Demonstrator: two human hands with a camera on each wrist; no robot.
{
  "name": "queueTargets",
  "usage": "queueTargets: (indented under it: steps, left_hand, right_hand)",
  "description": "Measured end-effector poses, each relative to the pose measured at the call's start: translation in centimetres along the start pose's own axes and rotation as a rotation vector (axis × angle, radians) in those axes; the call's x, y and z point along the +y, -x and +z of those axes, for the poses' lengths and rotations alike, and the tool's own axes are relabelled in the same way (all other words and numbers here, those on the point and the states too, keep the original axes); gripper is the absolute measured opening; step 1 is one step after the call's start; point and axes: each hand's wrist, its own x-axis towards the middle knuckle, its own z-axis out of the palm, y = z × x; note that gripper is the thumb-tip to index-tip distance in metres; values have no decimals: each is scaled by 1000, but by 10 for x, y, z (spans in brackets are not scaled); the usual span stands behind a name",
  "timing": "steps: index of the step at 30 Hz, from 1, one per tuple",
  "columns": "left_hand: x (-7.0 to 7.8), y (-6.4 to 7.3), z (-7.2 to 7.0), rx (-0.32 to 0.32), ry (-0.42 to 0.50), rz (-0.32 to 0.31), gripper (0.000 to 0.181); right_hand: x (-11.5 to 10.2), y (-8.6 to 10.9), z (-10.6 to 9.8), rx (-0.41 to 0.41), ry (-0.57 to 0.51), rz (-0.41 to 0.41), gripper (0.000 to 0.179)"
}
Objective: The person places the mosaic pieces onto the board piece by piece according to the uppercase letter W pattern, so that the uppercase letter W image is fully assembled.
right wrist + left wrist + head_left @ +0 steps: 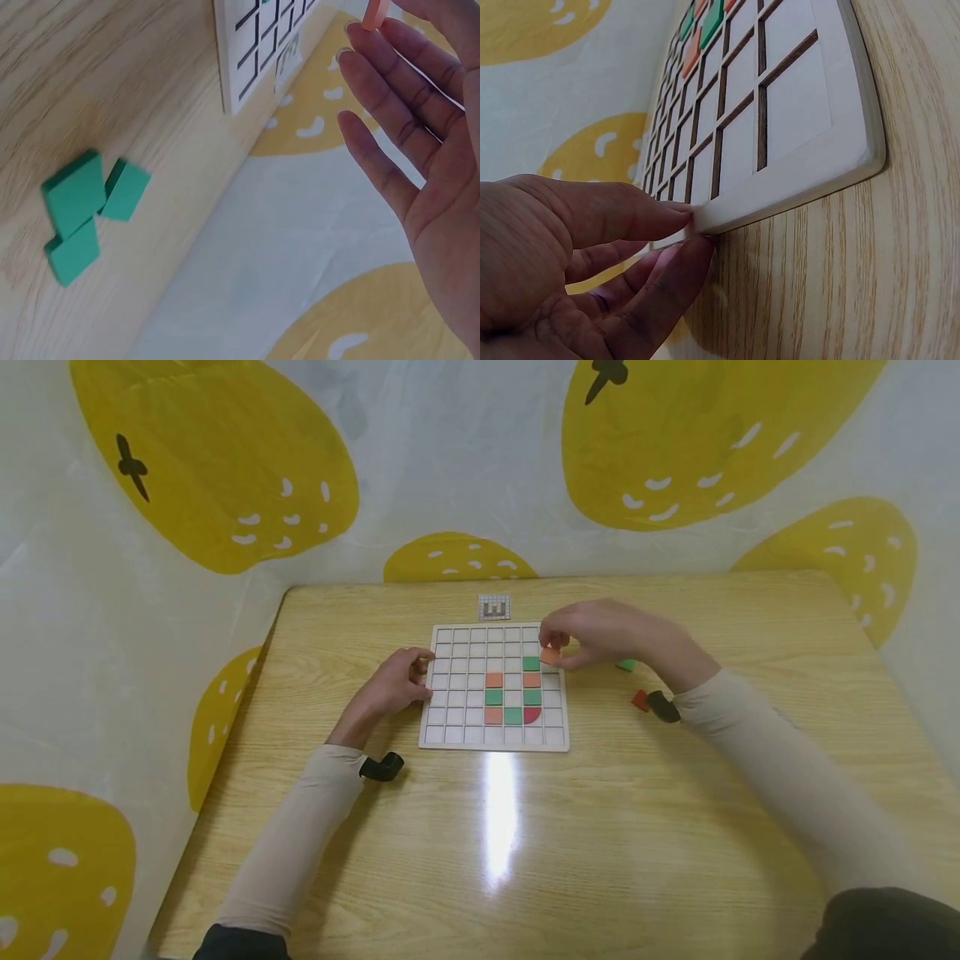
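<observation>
A white grid board [465, 746] lies on the table, with several green, orange and red tiles [513, 716] set in its squares. My left hand [392, 681] holds the board's left edge; in the left wrist view the thumb [630, 214] rests on the rim and a fingertip meets it from the side. Over the board's upper right, my right hand [600, 631] pinches an orange tile [550, 656], apart from the squares. Only that tile's edge [375, 13] shows in the right wrist view, between fingertips at the top.
A small card [494, 607] with a printed grid pattern lies beyond the board. Right of the board are a loose red tile [640, 700] and green tiles [75, 196], partly hidden by my right arm in the head view. A fruit-patterned sheet [465, 460] hangs behind the table [420, 843].
</observation>
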Motion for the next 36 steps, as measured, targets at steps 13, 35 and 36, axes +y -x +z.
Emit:
queueTargets:
  steps: [13,35,36]
  left_hand:
    - [-2,-2,0,3,14,17,63]
    - [-3,-1,3,11,2,20,63]
    - [-3,0,3,12,4,20,63]
  right_hand:
    - [-10,-24,6,-24,-4,-64,18]
    - [-31,-65,29,-67,-39,-143,18]
    - [-31,-67,31,-69,-35,-145,19]
